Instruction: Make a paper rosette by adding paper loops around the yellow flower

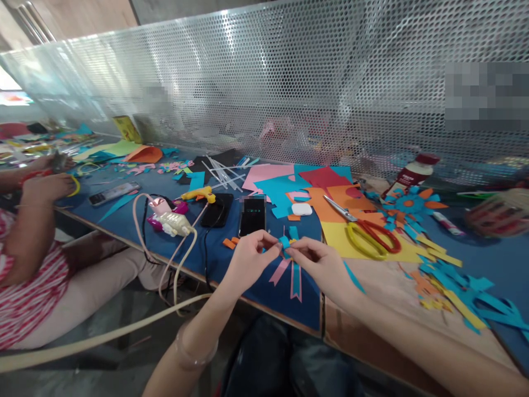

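Both of my hands meet over the table's front edge, each pinching a small paper rosette (296,278) from its own side. My left hand (253,255) has thumb and fingertips closed on a blue paper loop of it. My right hand (319,263) grips the opposite side with thumb and forefinger. Blue loops and a bit of yellow show between the fingertips, which hide the rosette's centre. Two notched tails, one pink and one blue edged with pink, hang down below. Orange paper scraps (230,242) lie beside my left hand.
Scissors (367,234) with red and yellow handles lie on coloured paper to the right. Phones (252,216), a yellow glue gun (199,194) and a power strip with cords (171,220) are left. A bottle (413,175) stands behind a blue-orange paper flower (409,203). Another person's hand (52,187) holds scissors.
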Demonstrator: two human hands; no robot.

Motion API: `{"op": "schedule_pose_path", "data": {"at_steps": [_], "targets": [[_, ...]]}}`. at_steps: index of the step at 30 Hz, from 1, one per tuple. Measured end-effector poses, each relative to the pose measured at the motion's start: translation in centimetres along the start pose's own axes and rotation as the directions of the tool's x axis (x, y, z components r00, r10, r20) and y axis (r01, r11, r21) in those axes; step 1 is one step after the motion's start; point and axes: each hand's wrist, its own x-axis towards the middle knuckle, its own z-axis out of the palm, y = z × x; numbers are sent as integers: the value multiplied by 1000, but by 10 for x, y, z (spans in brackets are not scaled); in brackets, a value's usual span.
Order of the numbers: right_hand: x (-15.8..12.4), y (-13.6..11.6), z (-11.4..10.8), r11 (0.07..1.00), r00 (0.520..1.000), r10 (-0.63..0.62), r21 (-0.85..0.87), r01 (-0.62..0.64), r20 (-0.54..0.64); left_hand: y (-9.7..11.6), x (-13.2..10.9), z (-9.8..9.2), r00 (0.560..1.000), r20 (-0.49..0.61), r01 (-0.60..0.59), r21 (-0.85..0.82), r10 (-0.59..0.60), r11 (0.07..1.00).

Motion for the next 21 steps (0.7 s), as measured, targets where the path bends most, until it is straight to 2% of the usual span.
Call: {"op": "schedule_pose_path", "data": {"at_steps": [9, 17, 21], "targets": [[1, -15, -6, 990, 997, 73, 119, -76, 23, 4, -4, -3, 999, -24, -24, 21, 25, 999], [3, -17, -9, 996, 970, 70, 42, -82, 234, 10, -7, -4, 995, -74, -66, 86, 72, 994], [3, -18, -7, 992, 965, 85, 73, -106, 248, 12, -9, -3, 992, -84, -81, 100, 90, 992]]}}
